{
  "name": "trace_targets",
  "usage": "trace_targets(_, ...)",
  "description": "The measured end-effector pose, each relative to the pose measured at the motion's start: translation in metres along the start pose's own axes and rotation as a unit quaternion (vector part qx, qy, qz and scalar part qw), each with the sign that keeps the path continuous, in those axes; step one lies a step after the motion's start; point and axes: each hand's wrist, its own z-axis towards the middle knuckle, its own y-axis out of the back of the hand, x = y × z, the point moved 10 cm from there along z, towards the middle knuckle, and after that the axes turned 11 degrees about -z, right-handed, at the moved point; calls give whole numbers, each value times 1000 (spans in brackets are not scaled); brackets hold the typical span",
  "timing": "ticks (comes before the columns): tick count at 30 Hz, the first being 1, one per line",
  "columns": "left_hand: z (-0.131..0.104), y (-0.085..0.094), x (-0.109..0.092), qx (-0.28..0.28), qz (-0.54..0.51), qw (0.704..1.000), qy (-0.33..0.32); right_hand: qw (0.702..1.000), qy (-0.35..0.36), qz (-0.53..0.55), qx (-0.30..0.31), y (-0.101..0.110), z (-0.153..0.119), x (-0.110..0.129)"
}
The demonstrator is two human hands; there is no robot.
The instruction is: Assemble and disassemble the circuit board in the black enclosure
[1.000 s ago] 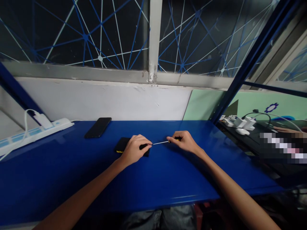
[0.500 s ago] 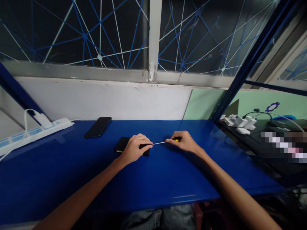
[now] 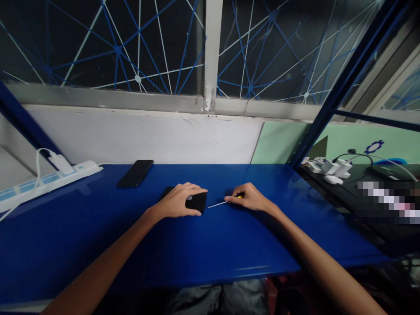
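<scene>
My left hand [image 3: 175, 200] lies over a flat black box-like object [image 3: 198, 202] on the blue table, thumb on its near edge and fingers along the far side. Most of that object is hidden under the palm, so I cannot tell exactly what it is. In my right hand [image 3: 248, 197] is a screwdriver [image 3: 217, 204], its black and yellow handle mostly covered by closed fingers. The thin metal shaft points left, and its tip is close to the right end of the black object; whether they touch I cannot tell.
A black phone [image 3: 135, 173] lies at the back left of the blue table [image 3: 210, 249]. Further left is a white power strip [image 3: 80, 168] with a plugged-in charger and cable. Past the blue post on the right, white chargers [image 3: 334, 167] and cables sit on a dark surface.
My left hand has released the screwdriver's shaft end and spread its fingers over the black object. The screwdriver's tip has dropped slightly toward me; my right hand still holds the handle.
</scene>
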Motion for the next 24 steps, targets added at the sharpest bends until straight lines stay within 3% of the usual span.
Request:
trace_targets(9, -1, 5, -4, -41, 0, 999, -28, 1000, 3, 12, 9, -2, 0, 2)
trace_targets(18, 0, 3, -2, -41, 8, 999, -7, 999, -1, 28, 17, -3, 0, 0)
trace_targets(24, 0, 1, -1, -53, 18, 998, 1, 992, 2, 113, 53, -7, -3, -4)
